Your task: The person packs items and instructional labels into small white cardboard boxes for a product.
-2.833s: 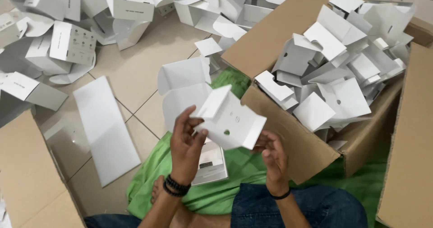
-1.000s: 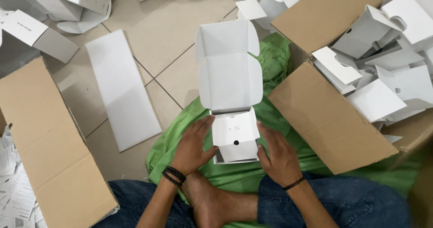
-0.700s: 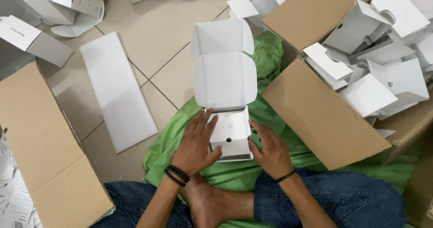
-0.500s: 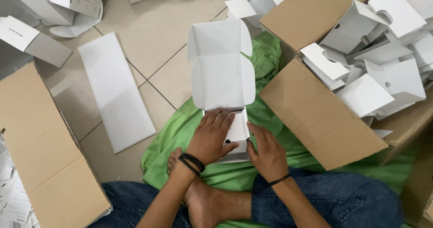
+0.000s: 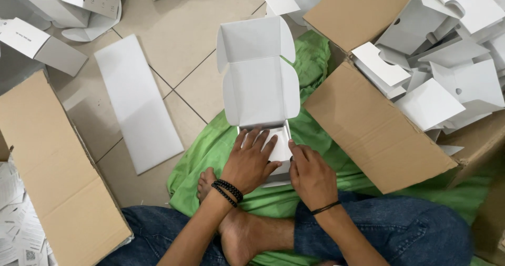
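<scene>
While the white folding box (image 5: pixel 260 87) sits on the green cloth (image 5: pixel 210 150) with lid raised, left hand (image 5: pixel 251 161) lies flat, fingers spread, in its base; right hand (image 5: pixel 310 174) presses its side, fingers loosely together.

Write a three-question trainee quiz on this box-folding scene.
1. True or false: both hands press on the white box that lies on the green cloth.
2. Which wrist wears the black bead bracelets? A) left B) right C) neither
3. What fills the big brown carton on the person's right?

Key:
1. True: the left hand lies flat on the box's base and the right hand presses at its side, lid open.
2. A.
3. Folded white boxes.
</scene>
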